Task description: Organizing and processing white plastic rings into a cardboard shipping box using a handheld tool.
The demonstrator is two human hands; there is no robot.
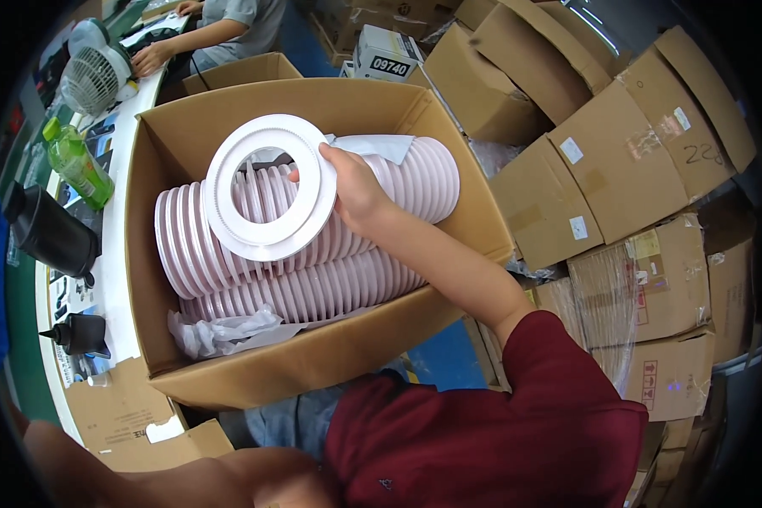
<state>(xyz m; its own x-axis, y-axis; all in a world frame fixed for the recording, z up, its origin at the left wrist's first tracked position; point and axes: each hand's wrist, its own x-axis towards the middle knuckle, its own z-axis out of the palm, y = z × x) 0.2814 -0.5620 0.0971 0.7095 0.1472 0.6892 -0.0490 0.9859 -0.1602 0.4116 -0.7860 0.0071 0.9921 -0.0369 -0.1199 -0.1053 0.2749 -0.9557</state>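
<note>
My right hand (357, 184) grips a flat white plastic ring (229, 207) by its right edge, with the thumb in the central hole. The ring is tilted up above a large open cardboard box (313, 372), its toothed inner band facing me. Inside the box, white rings of similar shape (220, 300) stand on edge in tight rows. Crumpled clear plastic (229, 332) lies at the near left of the rows, and a white sheet (381, 146) at the far side. My left arm (203, 483) reaches out at the lower left; its hand is out of sight.
Left of the box runs a white workbench (125, 220) bearing a green bottle (78, 165), black bottles (55, 233) and a fan (95, 78). Another person's hand (154, 57) rests at its far end. Cardboard boxes (618, 152) are stacked at the right.
</note>
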